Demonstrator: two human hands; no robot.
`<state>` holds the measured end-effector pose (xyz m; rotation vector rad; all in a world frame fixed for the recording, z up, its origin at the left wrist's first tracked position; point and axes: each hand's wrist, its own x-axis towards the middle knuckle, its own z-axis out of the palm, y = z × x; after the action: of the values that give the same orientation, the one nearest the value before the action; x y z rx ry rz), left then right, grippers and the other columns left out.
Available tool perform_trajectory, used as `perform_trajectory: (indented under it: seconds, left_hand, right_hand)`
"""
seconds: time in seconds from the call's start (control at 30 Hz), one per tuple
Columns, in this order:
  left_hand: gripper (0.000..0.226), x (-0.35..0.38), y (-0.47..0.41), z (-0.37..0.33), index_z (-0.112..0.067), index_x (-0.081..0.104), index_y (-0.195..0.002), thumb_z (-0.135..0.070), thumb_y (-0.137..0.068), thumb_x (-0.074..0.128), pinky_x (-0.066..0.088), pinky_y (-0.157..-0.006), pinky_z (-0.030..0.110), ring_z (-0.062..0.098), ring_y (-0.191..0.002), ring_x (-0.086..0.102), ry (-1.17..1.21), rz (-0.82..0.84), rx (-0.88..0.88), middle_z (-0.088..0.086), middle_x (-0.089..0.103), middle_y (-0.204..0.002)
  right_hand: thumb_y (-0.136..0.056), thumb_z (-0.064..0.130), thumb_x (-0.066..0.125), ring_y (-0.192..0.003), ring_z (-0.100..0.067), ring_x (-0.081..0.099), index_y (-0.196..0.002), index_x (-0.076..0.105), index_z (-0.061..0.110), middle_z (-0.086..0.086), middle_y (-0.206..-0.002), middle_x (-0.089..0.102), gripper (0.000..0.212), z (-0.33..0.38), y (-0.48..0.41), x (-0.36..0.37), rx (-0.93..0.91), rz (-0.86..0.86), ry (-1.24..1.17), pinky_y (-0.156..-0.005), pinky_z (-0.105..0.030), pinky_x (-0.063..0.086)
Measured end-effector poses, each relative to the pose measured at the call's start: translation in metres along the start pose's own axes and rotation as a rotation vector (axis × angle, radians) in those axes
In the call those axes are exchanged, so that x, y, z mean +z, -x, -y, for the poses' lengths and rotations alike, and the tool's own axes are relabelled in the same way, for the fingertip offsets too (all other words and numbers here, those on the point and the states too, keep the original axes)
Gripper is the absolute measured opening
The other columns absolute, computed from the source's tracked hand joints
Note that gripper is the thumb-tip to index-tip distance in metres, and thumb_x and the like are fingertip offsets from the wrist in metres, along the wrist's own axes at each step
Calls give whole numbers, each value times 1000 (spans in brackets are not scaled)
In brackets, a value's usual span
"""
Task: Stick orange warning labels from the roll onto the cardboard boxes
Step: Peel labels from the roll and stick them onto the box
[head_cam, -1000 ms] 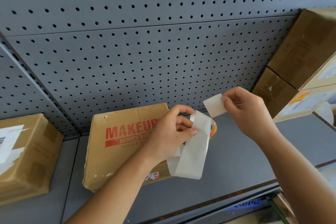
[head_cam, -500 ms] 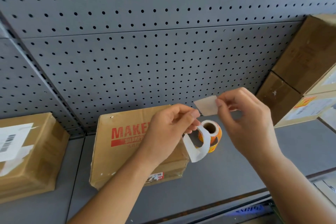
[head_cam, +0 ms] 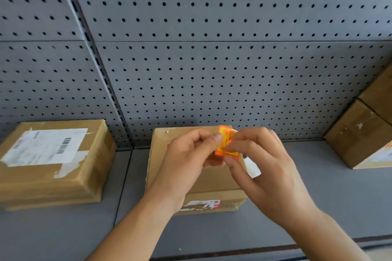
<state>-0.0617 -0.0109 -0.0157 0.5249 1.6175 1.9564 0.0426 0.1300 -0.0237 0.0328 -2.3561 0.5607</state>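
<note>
Left thumb and forefinger tips (head_cam: pixel 216 138) clamped on left edge of orange label (head_cam: pixel 225 143). Right fingertips (head_cam: pixel 237 148) pinched on its right and lower edge. Remaining fingers of both hands loosely curled. Label held up in the air between left hand (head_cam: pixel 186 161) and right hand (head_cam: pixel 269 178), slightly bent, printed face toward camera; print blurred. It sits above the far part of the middle cardboard box (head_cam: pixel 163 154); can't tell if it touches the box. Small white paper scrap (head_cam: pixel 252 168) shows under right fingers; whether held or lying on the box is unclear.

Middle box lies flat on grey shelf (head_cam: pixel 318 193), red-and-white sticker on its front side. Left cardboard box (head_cam: pixel 63 182), well apart, carries a white shipping label (head_cam: pixel 44 146) with barcode plus tape strips. Stacked cardboard boxes (head_cam: pixel 358 133) at right edge, tilted in view. Grey pegboard back wall (head_cam: pixel 212 70) behind everything, slotted upright strip (head_cam: pixel 93 53) running down between panels. Dark front lip along the shelf's near edge.
</note>
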Motion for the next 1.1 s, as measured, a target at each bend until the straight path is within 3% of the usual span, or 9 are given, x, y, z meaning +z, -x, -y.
perform_trajectory:
  seconds: [0.07,0.17,0.27,0.37,0.53,0.67,0.8,0.9,1.1]
  left_hand:
    - [21,-12,3,1,4,71,-98,-14,-99,60,62,-82,36,23,-80,72,2,-50,-17,16,76,-91]
    - [23,-28,8,2,7,70,-101,-14,-99,60,63,-80,35,22,-78,72,20,-105,-41,21,77,-95]
    - [23,-40,12,3,5,71,-101,-15,-99,61,64,-77,32,23,-81,74,17,-145,-67,19,77,-94]
    - [24,-50,14,4,5,71,-103,-16,-99,62,63,-76,31,30,-90,76,44,-167,-87,21,77,-99]
    - [25,-64,13,2,5,70,-105,-18,-98,63,62,-75,29,22,-83,76,81,-181,-82,20,77,-98]
    - [18,-73,9,1,-2,73,-99,-17,-99,63,62,-70,24,18,-79,75,-32,-254,-63,13,79,-92]
    - [16,-89,-3,8,-23,73,-85,-31,-97,65,52,-69,15,5,-77,68,-543,-349,48,-4,74,-84]
    - [15,-100,-18,11,-24,70,-85,-32,-97,65,43,-69,9,0,-85,58,-782,-359,104,-8,64,-88]
    - [22,-112,-46,11,-23,60,-74,-29,-95,65,37,-64,23,7,-74,52,-981,-372,72,-6,53,-85]
  right_hand:
    - [-92,37,65,-107,-14,59,-107,73,25,7,-122,55,20,4,-1,4,71,66,-153,-86,-24,48]
    - [-91,38,66,-113,-16,62,-105,69,33,7,-120,62,16,11,-7,13,331,6,-459,-86,-19,51]
    - [-95,17,67,-98,-24,72,-110,68,26,-4,-104,75,18,15,-19,26,670,41,-843,-82,-27,57]
    - [-94,11,65,-97,-39,68,-115,66,18,-16,-103,73,22,20,-30,41,753,114,-958,-86,-50,59]
    - [-94,6,64,-79,-23,68,-116,65,10,-12,-96,73,22,23,-47,60,926,157,-1145,-68,-36,55]
    - [-93,4,66,-61,-14,59,-114,66,10,-6,-78,68,21,22,-55,73,891,180,-1080,-57,-25,50]
    - [-93,6,68,-51,-11,54,-108,63,16,-4,-69,61,19,19,-67,86,803,203,-857,-49,-19,46]
    - [-95,10,66,-47,-8,52,-100,63,24,7,-59,58,15,15,-78,100,686,243,-656,-47,-18,43]
    - [-97,18,62,-56,-4,54,-92,66,26,7,-78,65,10,6,-95,124,517,346,-323,-52,-16,45]
